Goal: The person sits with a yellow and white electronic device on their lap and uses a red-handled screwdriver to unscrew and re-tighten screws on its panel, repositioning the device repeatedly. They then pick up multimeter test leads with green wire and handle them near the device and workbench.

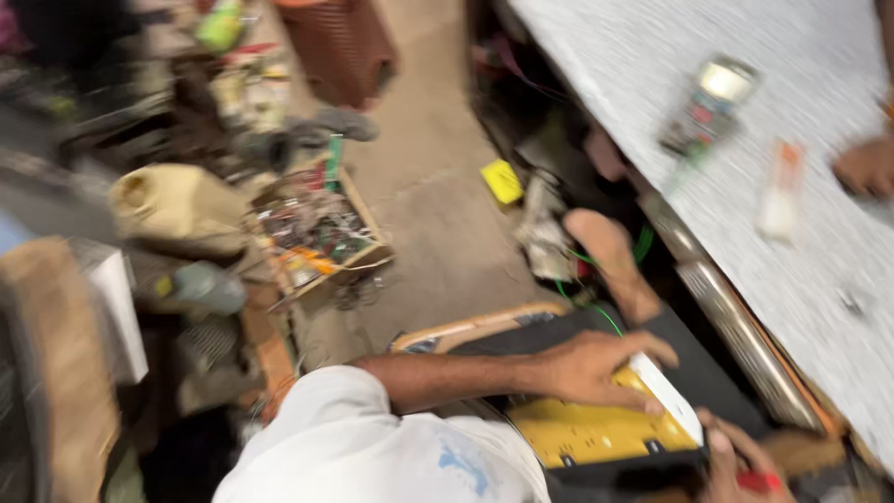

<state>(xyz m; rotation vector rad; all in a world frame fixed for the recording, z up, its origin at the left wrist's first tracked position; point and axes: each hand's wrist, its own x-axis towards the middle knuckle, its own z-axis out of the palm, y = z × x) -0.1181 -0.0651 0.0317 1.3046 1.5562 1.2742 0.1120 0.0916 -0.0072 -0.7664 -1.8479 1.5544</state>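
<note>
Here, my left hand (pixel 596 368) pressing flat, fingers spread, on yellow circuit board (pixel 596 433), steadying it; right hand (pixel 736 461) gripping red-handled tool (pixel 759 482) beside table (pixel 745 121) edge.

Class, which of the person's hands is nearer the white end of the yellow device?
Left. The left hand rests on the yellow device beside its white end; the right hand sits lower, off its corner.
</note>
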